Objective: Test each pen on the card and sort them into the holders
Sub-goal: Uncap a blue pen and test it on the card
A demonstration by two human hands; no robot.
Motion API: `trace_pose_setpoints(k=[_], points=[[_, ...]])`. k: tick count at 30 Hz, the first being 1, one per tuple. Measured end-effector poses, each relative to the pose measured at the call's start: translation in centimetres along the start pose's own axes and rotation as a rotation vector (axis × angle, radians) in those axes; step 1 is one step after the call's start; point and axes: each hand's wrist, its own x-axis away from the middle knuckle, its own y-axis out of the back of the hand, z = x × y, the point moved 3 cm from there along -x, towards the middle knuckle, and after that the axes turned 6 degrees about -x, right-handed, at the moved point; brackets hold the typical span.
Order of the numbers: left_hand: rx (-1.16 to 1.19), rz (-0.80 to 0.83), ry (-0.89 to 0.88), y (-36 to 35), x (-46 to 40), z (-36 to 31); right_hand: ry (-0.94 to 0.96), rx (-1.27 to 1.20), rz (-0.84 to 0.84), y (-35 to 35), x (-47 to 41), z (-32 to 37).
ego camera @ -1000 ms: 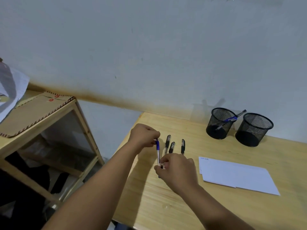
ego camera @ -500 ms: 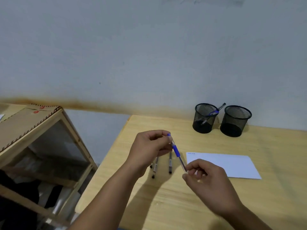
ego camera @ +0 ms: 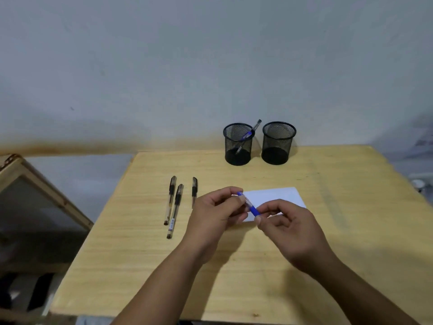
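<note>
Pale yellow wood grain is shown on the worktop [ego camera: 150, 266]. The card [ego camera: 278, 195] is white. Both holders [ego camera: 238, 146] [ego camera: 278, 144] are of black mesh. Blue and clear plastic are seen on the held pen [ego camera: 250, 205]; black caps and grips on clear barrels mark the three loose pens [ego camera: 173, 208]. The wall [ego camera: 210, 55] is grey-white, brown-stained along its base.

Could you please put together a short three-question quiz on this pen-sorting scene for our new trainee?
1. How many black pens lie loose on the wooden table?
2. True or false: both mesh holders contain a pen.
3. What do the left hand and right hand hold between them? A) a blue pen B) the white card C) a holder

Key
1. Three, left of the white card.
2. False: the left holder has a pen in it; the right holder looks empty.
3. A, the blue pen, above the card.
</note>
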Motion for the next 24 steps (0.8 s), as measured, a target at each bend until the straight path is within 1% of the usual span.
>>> trace_pose_setpoints(k=[4,7,13,19,24], points=[[-0.016,0.001,0.042,-0.1,-0.2,0.9,-0.004,0.074,-0.029,0.0,-0.6,-0.4],[-0.06,-0.008,0.047,0.2,-0.5,1.1,0.035,0.085,-0.06,-0.1,-0.9,-0.7],[-0.117,-0.075,0.034,1.0,-0.9,0.8,0.151,0.067,-0.016,-0.8,-1.3,-0.4],[-0.137,-0.132,0.029,1.9,-1.2,1.0,0.199,0.263,-0.015,-1.9,-1.9,-1.5],[-0.101,-0.145,0.074,2.7,-1.3,1.2,0.255,0.339,-0.019,-2.8,-1.9,-1.6]])
